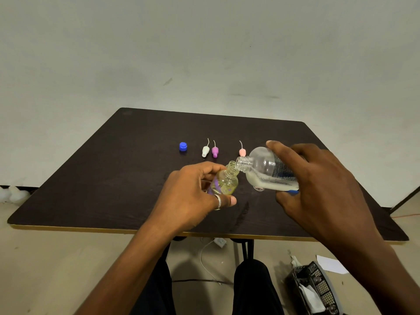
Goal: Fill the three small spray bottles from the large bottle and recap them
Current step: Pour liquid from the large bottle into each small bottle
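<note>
Liquid sits low in the large bottle [270,171], a clear plastic cylinder with a printed label, tipped nearly flat so its threaded mouth meets the neck of a small spray bottle [225,181] over the middle of the dark table [91,178]. The right hand [318,185] is wrapped around the large bottle's body, thumb below and fingers over the top; the left hand [193,196] closes round the small one, tilting it towards two o'clock to meet the pour. The small bottle is clear and rounded with a ribbed screw neck, and looks yellowish with a purple patch showing through (whether that is a label or something behind it I cannot tell). To do this well, I would judge, the two mouths want to stay lip to lip and the big bottle should rise slowly, since the narrow neck will flood easily and the tabletop already looks smeared wet at about five o'clock from the hands. Beyond the hands, towards twelve o'clock, three spray caps stand in a row with thin dip tubes curling upward: white cap [205,151], purple cap [215,151], pink cap [242,152]. A blue screw cap [183,146] sits at about eleven o'clock, well apart. I cannot see the other two small bottles.
</note>
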A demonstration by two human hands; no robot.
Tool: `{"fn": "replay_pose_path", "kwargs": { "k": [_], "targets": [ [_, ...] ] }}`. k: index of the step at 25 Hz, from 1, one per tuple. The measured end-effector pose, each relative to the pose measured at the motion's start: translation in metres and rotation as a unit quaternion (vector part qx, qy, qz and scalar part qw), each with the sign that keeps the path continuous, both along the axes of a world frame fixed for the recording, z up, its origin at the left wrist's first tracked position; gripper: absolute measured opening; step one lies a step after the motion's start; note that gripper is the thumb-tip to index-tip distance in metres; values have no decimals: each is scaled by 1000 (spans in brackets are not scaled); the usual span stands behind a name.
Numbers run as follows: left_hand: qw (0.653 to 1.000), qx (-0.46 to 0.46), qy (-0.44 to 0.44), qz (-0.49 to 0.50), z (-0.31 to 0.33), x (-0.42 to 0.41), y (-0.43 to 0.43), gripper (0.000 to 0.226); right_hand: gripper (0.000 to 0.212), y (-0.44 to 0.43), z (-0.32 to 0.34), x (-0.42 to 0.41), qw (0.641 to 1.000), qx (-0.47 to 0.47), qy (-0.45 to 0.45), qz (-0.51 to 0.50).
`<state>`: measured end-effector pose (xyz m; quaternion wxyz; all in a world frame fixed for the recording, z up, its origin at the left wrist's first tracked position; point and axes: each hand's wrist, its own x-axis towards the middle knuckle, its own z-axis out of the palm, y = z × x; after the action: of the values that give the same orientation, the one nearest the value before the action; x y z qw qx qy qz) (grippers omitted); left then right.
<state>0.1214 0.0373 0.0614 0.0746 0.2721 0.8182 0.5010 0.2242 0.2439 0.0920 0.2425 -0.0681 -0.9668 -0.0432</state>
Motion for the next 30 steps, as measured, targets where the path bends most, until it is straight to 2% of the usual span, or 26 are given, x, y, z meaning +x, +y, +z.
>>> {"fn": "replay_pose_path", "kwargs": {
  "k": [30],
  "targets": [
    [1000, -6, 5, -2, -1, 1, 0, 46, 88, -2, 1, 0, 1000, 4, 3, -4]
  ]
}}
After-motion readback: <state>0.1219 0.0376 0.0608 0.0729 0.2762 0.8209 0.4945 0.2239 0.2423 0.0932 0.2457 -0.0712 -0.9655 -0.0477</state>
